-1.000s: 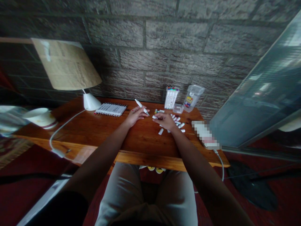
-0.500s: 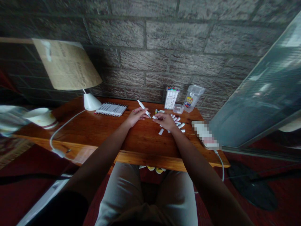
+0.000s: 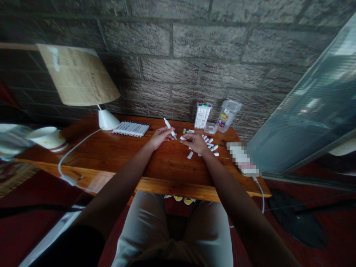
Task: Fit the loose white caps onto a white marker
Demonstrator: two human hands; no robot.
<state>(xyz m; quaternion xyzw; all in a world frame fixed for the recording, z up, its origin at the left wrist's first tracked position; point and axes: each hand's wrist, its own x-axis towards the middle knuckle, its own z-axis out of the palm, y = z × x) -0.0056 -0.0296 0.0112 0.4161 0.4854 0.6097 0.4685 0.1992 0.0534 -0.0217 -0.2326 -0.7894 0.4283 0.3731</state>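
My left hand [image 3: 159, 137] is closed round a white marker [image 3: 169, 128], its tip pointing down to the right toward my other hand. My right hand [image 3: 196, 142] rests on the wooden table [image 3: 116, 155] and pinches a small white cap [image 3: 182, 138] just beside the marker's tip. Several loose white caps and markers [image 3: 211, 145] lie scattered under and to the right of my right hand.
A row of markers [image 3: 131, 129] lies at the back left beside a white lamp base [image 3: 108, 120] with a tan shade [image 3: 79, 76]. A clear marker case [image 3: 202, 115], a small clear cup [image 3: 210, 128] and an open clear box [image 3: 228, 115] stand by the brick wall. A bowl [image 3: 47, 138] sits far left.
My left hand has tilted the marker more upright and brought its tip closer to the cap in my right hand. My right hand has stayed in place.
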